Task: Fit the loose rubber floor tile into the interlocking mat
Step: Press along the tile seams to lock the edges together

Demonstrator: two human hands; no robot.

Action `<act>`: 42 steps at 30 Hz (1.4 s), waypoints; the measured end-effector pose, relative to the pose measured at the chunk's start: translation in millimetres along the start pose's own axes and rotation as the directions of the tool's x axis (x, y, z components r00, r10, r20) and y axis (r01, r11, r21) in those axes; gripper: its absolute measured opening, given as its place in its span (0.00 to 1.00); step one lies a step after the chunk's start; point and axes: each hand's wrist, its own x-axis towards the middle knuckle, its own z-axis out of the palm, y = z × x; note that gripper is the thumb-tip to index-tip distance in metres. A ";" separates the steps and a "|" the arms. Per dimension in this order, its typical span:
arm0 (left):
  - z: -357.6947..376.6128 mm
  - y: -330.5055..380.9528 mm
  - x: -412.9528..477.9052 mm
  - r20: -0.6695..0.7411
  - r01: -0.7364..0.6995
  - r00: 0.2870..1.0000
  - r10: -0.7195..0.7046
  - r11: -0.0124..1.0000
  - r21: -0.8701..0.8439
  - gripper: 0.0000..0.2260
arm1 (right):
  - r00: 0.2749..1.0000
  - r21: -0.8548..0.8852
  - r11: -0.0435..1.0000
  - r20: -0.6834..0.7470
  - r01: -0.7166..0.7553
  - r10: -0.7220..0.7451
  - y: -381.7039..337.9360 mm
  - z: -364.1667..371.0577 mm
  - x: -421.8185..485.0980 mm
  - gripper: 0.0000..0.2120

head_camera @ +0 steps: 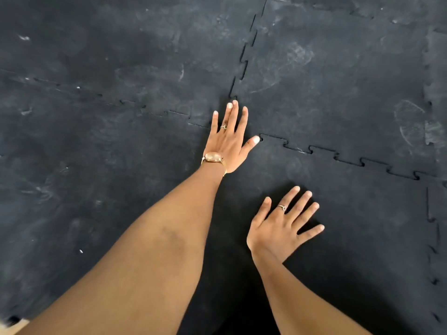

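Nearest the camera, two bare forearms reach out over a black rubber interlocking floor mat smeared with pale dusty scuffs. The right hand lies flat on the near-right black rubber floor tile, palm down, fingers spread wide and holding nothing; a thin ring sits on one finger. This tile fills the near-right part of the scene. Its far edge is a toothed seam that runs from the middle out to the right, and the teeth sit in their notches, though a thin dark gap shows along the line. Its right edge carries another row of jigsaw teeth against the next piece.

Farther out, the left hand presses flat at the corner where four tiles meet, touching the far-left corner of the near-right tile. Its fingers point away, the thumb spread to the right toward the start of the seam, and its grip is likewise wide and empty. A gold wristwatch circles the wrist and a small ring is on one finger.

Beyond the fingertips, a second toothed seam runs away toward the far edge, dividing the far tiles.
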 end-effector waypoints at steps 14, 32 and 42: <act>-80.2 -10.7 -72.8 -0.248 -0.093 0.903 -0.350 0.404 -0.910 0.28 | 0.999 0.019 0.999 -0.021 0.047 -0.047 1.5 1.0 -0.2 0.32; -4.5 0.3 -57.1 -0.044 -0.201 0.979 0.197 0.965 -0.170 0.30 | 0.977 -0.027 0.981 -0.079 0.194 -0.196 37.2 12.3 -50.6 0.33; -6.0 16.8 -114.5 -0.344 -0.355 0.910 0.232 0.865 -0.356 0.34 | 0.976 -0.020 0.979 -0.080 0.204 -0.205 35.6 11.5 -47.4 0.32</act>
